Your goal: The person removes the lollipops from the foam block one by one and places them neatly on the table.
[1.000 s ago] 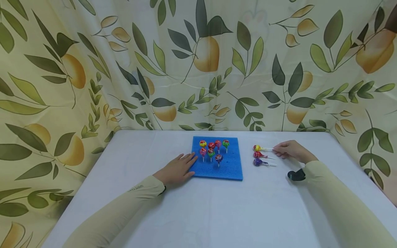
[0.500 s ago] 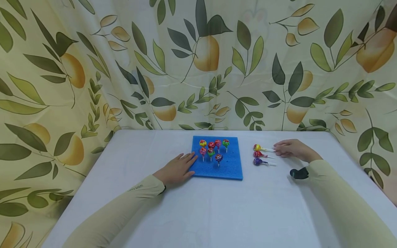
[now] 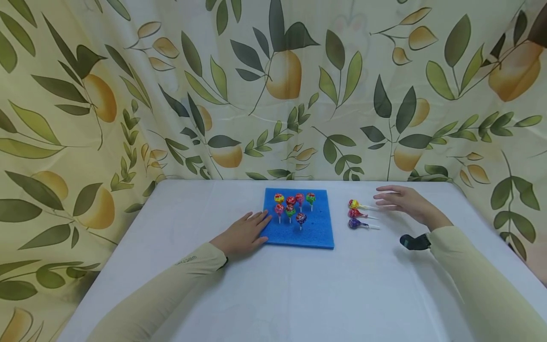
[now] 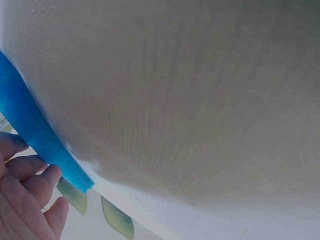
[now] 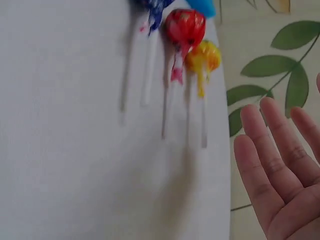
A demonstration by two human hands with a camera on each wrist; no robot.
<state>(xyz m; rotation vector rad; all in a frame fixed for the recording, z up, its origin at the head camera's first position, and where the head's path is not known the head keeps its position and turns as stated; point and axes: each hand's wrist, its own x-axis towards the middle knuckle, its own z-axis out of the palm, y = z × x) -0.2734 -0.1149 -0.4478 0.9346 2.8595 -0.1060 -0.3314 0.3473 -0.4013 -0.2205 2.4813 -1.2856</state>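
Note:
My left hand [image 3: 243, 233] rests with straight fingers on the left edge of a blue foam board [image 3: 318, 232]. Several wrapped lollipops stand upright in that board, among them a blue one [image 3: 301, 218] in front and a green one [image 3: 311, 197] at the right. To the right of the board, three lollipops lie in a column on the table: yellow [image 5: 204, 56], red [image 5: 186, 27] and dark blue [image 3: 355, 223], sticks pointing right. My right hand [image 3: 403, 202] hovers beside the yellow lollipop's stick, fingers spread and holding nothing; its palm shows in the right wrist view.
A white cloth covers the table [image 3: 290, 289]. Behind it hangs a curtain [image 3: 239, 118] printed with fruit and leaves. A dark wrist camera [image 3: 415, 242] sticks out from the right sleeve, low over the tabletop.
My right hand has let go of the yellow lollipop's stick, lifted and drawn back slightly to the right, its fingers opening. The left hand and the board have stayed in place.

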